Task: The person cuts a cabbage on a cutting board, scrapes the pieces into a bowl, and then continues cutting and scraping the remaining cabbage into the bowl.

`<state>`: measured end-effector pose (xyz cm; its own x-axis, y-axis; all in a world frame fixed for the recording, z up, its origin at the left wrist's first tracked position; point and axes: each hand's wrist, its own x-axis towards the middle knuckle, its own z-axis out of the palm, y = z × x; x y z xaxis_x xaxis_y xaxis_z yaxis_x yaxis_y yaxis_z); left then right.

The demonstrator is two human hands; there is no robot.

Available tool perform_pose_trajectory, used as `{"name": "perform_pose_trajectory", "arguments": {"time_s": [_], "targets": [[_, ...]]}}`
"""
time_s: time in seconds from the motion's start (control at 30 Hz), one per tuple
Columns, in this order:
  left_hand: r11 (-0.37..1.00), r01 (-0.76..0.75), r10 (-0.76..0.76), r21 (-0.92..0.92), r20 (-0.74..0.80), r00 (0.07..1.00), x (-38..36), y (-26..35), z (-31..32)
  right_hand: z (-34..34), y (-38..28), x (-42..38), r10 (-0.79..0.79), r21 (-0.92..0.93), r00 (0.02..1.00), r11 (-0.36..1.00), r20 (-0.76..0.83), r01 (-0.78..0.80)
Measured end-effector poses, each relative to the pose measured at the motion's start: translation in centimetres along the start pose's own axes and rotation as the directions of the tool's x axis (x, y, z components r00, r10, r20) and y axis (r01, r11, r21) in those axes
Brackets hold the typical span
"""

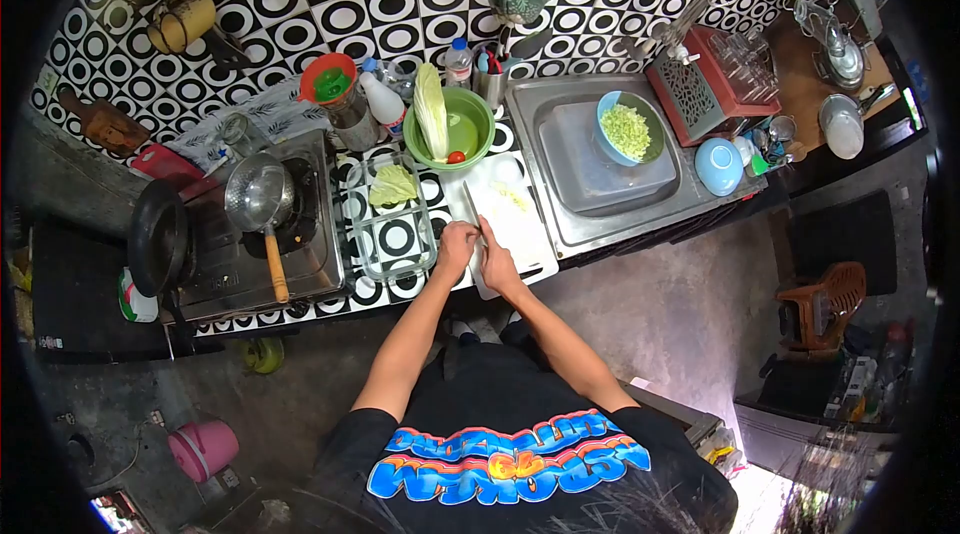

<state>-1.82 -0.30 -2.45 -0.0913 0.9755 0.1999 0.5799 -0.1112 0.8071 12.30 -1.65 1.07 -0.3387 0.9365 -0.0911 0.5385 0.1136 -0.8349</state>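
My right hand (pixel 497 256) is closed on a knife (pixel 472 202), whose blade points away from me over the white cutting board (pixel 537 245). Just to its left, my left hand (pixel 458 246) has its fingers bent together at the board's left side; what they hold, if anything, is hidden. Small pale pieces of cut vegetable (pixel 513 196) lie on the board's far part. Beyond the board stands a green bowl (pixel 484 144) with a cabbage head (pixel 431 114) and a red tomato (pixel 456 158). A cabbage leaf (pixel 393 186) lies in a clear glass container (pixel 412 272).
Right of the board, a blue bowl (pixel 608 146) of chopped greens rests on an upturned tub (pixel 575 186) in the steel sink (pixel 533 99). To the left are a stove (pixel 225 279), a steel pan (pixel 258 194) and a black pan (pixel 158 238). Bottles (pixel 382 102) stand behind.
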Motion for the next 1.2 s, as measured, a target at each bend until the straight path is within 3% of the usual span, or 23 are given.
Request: {"name": "perform_pose_trajectory", "arguments": {"time_s": [0.13, 0.23, 0.3, 0.37, 0.4, 0.5, 0.63, 0.73, 0.83, 0.97, 1.2], "targets": [[0.999, -0.032, 0.032, 0.021, 0.026, 0.999, 0.2, 0.0, -0.5, -0.4, -0.8, 0.7, -0.014, -0.102, 0.999, 0.995, 0.036, 0.017], [0.994, -0.087, 0.091, 0.061, -0.057, 0.994, -0.2, 0.4, -0.5, -0.3, -1.3, 1.1, 0.011, -0.215, 0.996, 0.977, 0.094, 0.01], [0.997, -0.053, 0.053, 0.048, -0.019, 0.998, -0.2, 0.6, -0.5, -0.5, -1.9, 1.0, 0.057, -0.292, 0.989, 0.956, 0.137, -0.014], [0.997, -0.054, 0.056, 0.049, -0.027, 0.998, -0.1, 0.3, -0.5, 0.9, 0.8, 2.1, -0.047, -0.13, 0.996, 0.99, 0.074, 0.056], [1.0, -0.004, 0.003, 0.028, 0.057, 0.998, 0.3, 0.1, -0.8, 0.8, 0.8, 2.2, -0.092, -0.049, 0.995, 0.994, 0.039, 0.094], [0.999, 0.001, 0.001, -0.035, 0.07, 0.998, 0.4, -0.1, -0.8, -1.1, 1.4, 2.4, -0.068, -0.058, 0.993, 0.996, 0.091, 0.074], [0.997, 0.023, -0.019, -0.078, 0.053, 0.998, 0.1, -1.1, -0.5, -5.5, -4.2, 1.0, 0.296, -0.08, 0.904, 0.955, 0.308, -0.285], [0.998, -0.035, 0.031, 0.05, 0.074, 0.997, 0.2, -0.7, -0.8, -3.2, -0.7, 0.6, 0.116, -0.051, 0.973, 0.993, 0.199, -0.108], [0.998, -0.042, 0.04, 0.046, 0.037, 0.999, 0.3, 0.0, -0.9, -1.3, 0.2, -0.4, -0.049, -0.055, 0.995, 0.997, 0.088, 0.054], [1.0, 0.001, -0.002, 0.019, 0.042, 0.999, 0.3, -0.6, -0.4, -1.2, -1.5, -1.6, 0.093, -0.096, 0.986, 0.992, 0.138, -0.08], [0.998, -0.037, 0.038, 0.046, -0.006, 0.999, 0.2, 0.2, -0.8, 0.3, -0.5, -1.8, -0.018, 0.012, 1.0, 1.0, 0.01, 0.018]]}}
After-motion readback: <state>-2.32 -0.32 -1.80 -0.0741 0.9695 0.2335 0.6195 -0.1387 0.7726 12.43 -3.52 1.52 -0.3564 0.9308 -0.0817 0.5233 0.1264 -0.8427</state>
